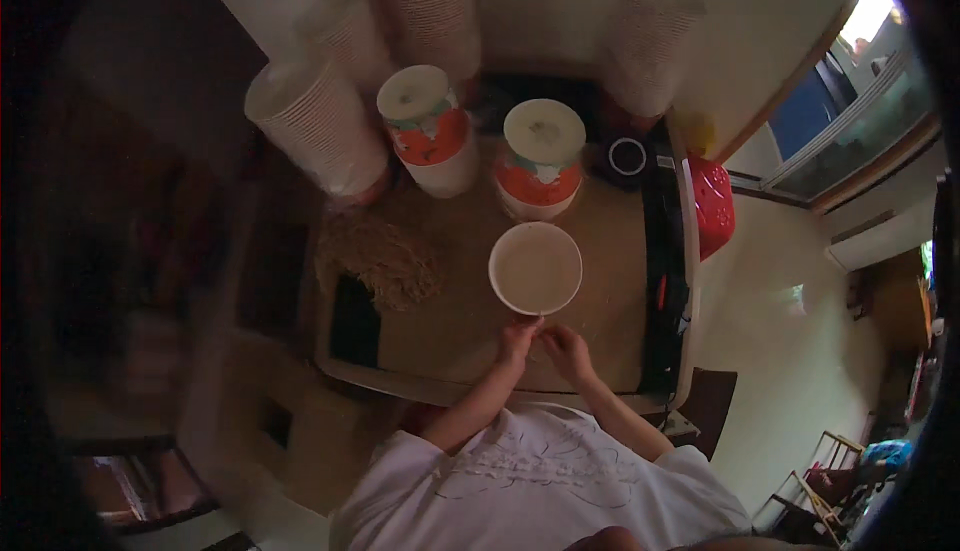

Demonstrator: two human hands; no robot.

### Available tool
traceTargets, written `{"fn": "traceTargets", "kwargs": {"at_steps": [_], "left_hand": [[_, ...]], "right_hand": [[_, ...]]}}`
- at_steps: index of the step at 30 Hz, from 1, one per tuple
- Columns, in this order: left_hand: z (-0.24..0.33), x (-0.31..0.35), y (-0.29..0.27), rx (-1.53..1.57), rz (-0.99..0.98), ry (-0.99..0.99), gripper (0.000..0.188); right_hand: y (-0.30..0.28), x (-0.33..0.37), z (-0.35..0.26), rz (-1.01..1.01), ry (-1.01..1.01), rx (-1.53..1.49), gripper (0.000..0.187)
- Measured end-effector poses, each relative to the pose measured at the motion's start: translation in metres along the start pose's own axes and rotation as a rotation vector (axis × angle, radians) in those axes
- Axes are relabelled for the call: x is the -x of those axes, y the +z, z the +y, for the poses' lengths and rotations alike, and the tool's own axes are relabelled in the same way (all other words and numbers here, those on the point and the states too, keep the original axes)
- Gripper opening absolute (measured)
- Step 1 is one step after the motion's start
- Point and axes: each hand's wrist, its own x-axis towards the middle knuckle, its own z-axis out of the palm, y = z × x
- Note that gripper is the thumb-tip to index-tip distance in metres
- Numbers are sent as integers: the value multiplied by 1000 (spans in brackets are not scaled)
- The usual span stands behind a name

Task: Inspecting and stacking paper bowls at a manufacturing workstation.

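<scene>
A white paper tub (535, 269) stands open-topped on the brown table mat, right in front of me. At its near side my left hand (515, 343) is closed, the fingertips pinched together by the rim. My right hand (567, 351) is closed too, its fingers curled just beside the left. Something thin and pale may be between the fingertips, but it is too small to name. Just beyond the tub are two orange-and-white patterned tubs (542, 166) (428, 136), each topped by a pale lid. A loose heap of tan, stringy strands (385, 261) lies to the left.
Tall nested stacks of white paper tubs (315, 131) (430, 11) (648, 46) line the far side. A dark round object with a pale ring (627, 157) sits at the far right. Beyond the table's right edge is a red plastic item (710, 206).
</scene>
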Motion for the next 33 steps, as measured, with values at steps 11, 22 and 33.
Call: {"fn": "traceTargets", "kwargs": {"at_steps": [11,22,33], "left_hand": [[-15,10,2,256,52,52,8],[-8,23,-2,224,17,6,14],[0,32,-2,207,53,-3,13]], "right_hand": [[1,0,12,77,-50,-49,10],[-1,6,11,72,-7,-89,9],[1,5,5,104,-88,37,9]]}}
